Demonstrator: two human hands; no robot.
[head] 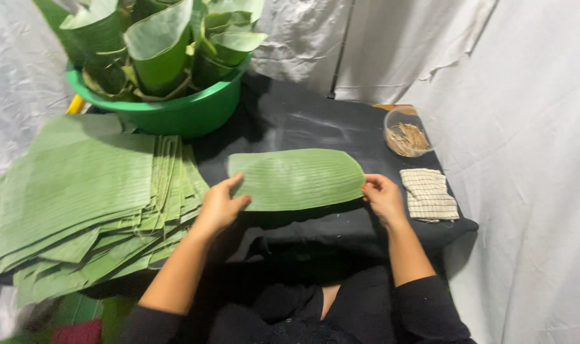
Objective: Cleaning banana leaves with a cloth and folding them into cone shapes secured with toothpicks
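A cut green banana leaf piece (pixel 296 179) lies flat on the black cloth-covered table (pixel 302 121), rounded at its right end. My left hand (pixel 221 205) grips its left edge, thumb on top. My right hand (pixel 383 197) pinches its right end. Both hands hold the same leaf just above the table's front part.
A thick stack of cut banana leaves (pixel 86 197) lies at the left. A green basin (pixel 175 111) of rolled leaf cones stands at the back left. A clear bowl of small sticks (pixel 406 135) and a checked cloth (pixel 429 194) sit at the right. White sheets hang behind.
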